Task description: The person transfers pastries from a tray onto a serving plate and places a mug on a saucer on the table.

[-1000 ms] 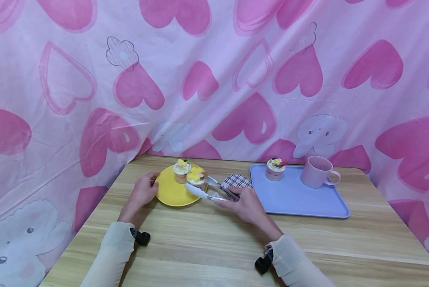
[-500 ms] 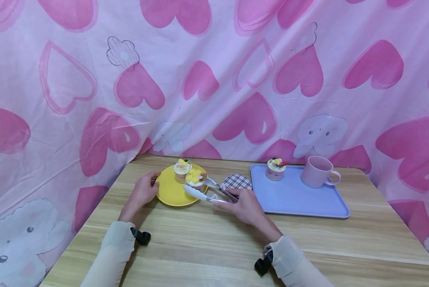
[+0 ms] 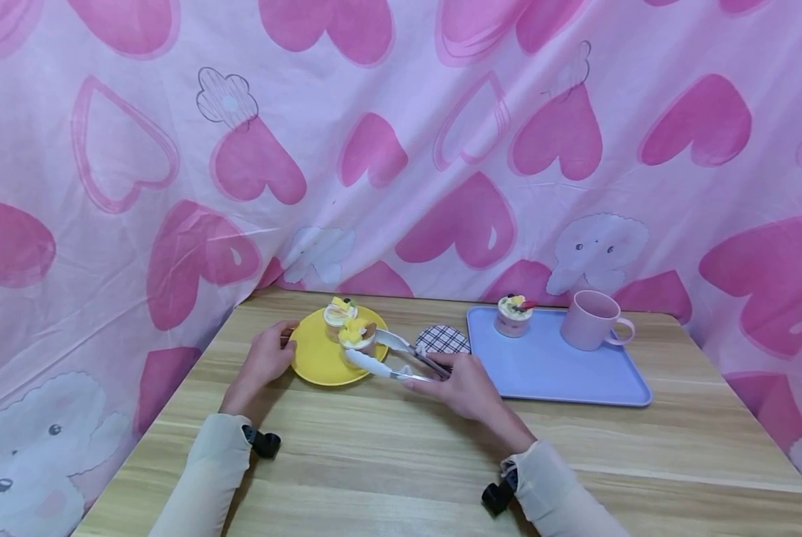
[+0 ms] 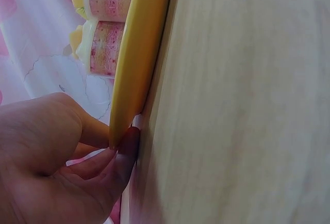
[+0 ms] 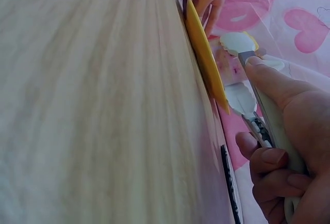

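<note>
My left hand [image 3: 266, 362] pinches the left rim of a round yellow plate [image 3: 316, 362]; the left wrist view shows the plate edge [image 4: 135, 74] between thumb and fingers. My right hand [image 3: 466, 386] grips a pair of white-tipped metal tongs [image 3: 367, 363] from the right. The tongs' tips straddle a cake cup [image 3: 357, 335] topped with yellow pieces, which stands upright on the plate. Close behind it is another cake cup [image 3: 338, 316] with cream and fruit. In the right wrist view, one tong tip [image 5: 240, 98] reaches just above the plate's near edge.
To the right lies a blue tray [image 3: 555, 377] bearing a third cake cup [image 3: 513, 316] and a pink mug [image 3: 590, 322]. Between plate and tray is a round checkered coaster [image 3: 443, 338]. A pink heart-print cloth [image 3: 374, 89] hangs behind the wooden table [image 3: 374, 462].
The yellow-topped cake cup has shifted left on the plate, closer to the other cup. The tongs' far arm has moved left with it. My left hand stays in place.
</note>
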The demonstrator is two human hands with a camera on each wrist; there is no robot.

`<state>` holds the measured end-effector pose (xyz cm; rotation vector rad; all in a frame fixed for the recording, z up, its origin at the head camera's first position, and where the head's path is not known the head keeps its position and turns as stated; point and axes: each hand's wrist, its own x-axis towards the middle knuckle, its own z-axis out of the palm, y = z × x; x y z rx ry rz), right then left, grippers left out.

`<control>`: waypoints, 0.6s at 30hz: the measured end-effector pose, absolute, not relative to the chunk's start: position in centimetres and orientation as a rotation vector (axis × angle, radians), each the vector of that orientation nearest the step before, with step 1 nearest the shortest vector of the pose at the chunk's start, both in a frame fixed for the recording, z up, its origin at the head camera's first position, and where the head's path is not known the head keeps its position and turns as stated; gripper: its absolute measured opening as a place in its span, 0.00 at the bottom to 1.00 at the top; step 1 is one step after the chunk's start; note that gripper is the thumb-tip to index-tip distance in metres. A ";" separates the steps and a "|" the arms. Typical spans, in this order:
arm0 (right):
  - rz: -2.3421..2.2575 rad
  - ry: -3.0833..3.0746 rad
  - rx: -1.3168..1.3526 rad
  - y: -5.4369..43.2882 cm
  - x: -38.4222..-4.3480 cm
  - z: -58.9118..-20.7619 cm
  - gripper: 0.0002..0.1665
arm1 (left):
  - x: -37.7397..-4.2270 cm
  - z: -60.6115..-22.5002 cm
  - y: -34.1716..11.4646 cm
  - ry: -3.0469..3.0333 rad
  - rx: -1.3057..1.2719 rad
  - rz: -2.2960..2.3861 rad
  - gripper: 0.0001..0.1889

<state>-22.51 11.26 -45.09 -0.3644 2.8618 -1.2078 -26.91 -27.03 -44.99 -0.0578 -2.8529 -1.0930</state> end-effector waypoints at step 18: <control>-1.181 2.832 -0.361 12.3 -22.1 -44.1 0.47 | -27.2 -45.1 -27.1 -2.877 -0.036 -1.088 0.26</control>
